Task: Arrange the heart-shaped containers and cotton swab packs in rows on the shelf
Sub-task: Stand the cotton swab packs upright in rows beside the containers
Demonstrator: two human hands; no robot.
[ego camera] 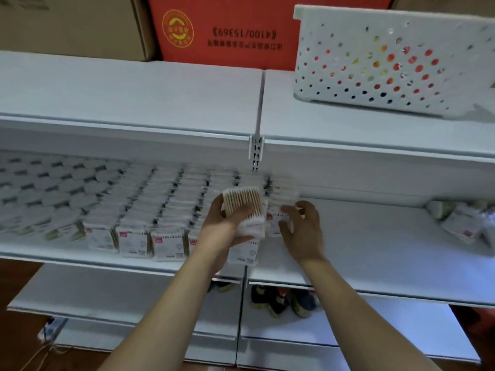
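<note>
The left hand is gripping a small stack of swab packs, thumb lying across the top pack and fingers curled underneath, so the wooden sticks are facing up. The right hand is reaching in beside it, its fingers half curled and pinching the edge of one pack standing just right of the stack. Both hands are hovering over the middle shelf, near its front edge, where the two shelf sections are meeting.

Rows of packs are filling the shelf to the left of the hands, running from front edge to back. Further left, the heart containers are sitting in rows, though blur is making their shapes hard to read. A loose pile is lying at the shelf's right end, cut off by the frame. How many packs the left hand is carrying is not clear. A white basket is sitting on the top shelf, toward its right end.
</note>
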